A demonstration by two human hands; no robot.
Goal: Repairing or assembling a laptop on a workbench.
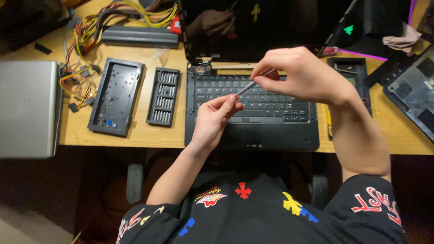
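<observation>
A black laptop lies open on the wooden desk in front of me, screen dark. My right hand hovers over its keyboard and grips the handle of a thin silver screwdriver. My left hand pinches the screwdriver's tip between thumb and fingers above the keyboard's left half.
A bit holder with several bits and an open black case tray lie left of the laptop. Farther left are a silver laptop, a tangle of coloured cables and a long grey battery. Dark device parts sit at the right.
</observation>
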